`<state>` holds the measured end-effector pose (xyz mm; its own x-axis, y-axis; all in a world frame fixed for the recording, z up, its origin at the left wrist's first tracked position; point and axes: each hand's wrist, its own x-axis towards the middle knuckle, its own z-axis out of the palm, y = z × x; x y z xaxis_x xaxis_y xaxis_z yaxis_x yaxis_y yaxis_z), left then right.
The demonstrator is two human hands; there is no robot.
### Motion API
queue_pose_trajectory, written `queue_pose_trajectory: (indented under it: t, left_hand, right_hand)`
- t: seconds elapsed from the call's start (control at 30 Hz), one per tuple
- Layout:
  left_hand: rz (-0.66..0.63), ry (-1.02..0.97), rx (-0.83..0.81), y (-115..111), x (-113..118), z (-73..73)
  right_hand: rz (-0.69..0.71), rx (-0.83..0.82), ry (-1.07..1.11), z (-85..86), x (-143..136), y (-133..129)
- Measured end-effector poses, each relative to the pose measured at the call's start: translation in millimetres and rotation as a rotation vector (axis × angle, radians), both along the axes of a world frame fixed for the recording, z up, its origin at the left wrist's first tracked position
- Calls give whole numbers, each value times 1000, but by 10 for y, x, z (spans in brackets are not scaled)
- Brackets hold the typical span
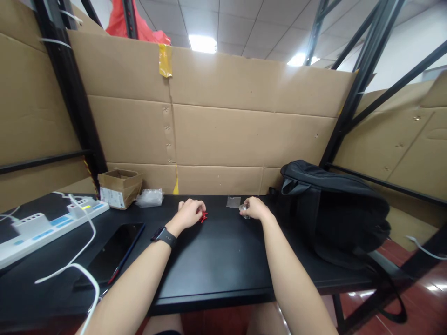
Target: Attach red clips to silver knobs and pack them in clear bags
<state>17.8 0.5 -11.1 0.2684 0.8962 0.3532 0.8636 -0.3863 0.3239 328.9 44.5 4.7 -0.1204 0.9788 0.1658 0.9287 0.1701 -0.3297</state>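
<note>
My left hand, with a dark watch on its wrist, is low over the black table. Its fingers are curled closed at a small bunch of red pieces, too small to make out in detail. Across from it, my right hand pinches a small clear round container between thumb and fingers, at or just above the tabletop. Just left of that container lies a flat, clear plastic piece.
At the left are a white power strip with white cables and a dark tablet. A cardboard box and a clear plastic bag stand at the back left. A black backpack occupies the right side. Cardboard walls enclose the table.
</note>
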Motion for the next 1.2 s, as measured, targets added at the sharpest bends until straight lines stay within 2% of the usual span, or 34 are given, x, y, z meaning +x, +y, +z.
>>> queue_pose_trajectory:
  t: [0.13,0.23,0.33,0.5,0.63,0.87,1.03,1.2]
  left_hand:
    - [1,31,23,-7,21,0]
    - [0,49,26,-6,25,-1]
    - [13,49,31,-10,37,-3]
    - [-1,45,35,-38,76,-4]
    - [-12,34,51,-40,89,-16]
    - [0,0,105,-36,106,-13]
    - [-9,-21,151,-61,114,11]
    - [6,-11,168,-58,112,13]
  right_hand:
    - [-9,-112,-18,-51,113,65]
    - [27,-136,-33,-65,112,65]
    - [74,-52,-76,-73,-4,26]
    - [71,131,-177,-125,-382,-27]
    - [75,108,-285,-170,-608,-11]
    - [152,146,-400,-215,-757,0]
    - [249,155,-362,-226,-789,14]
    - [244,111,-311,-225,-840,43]
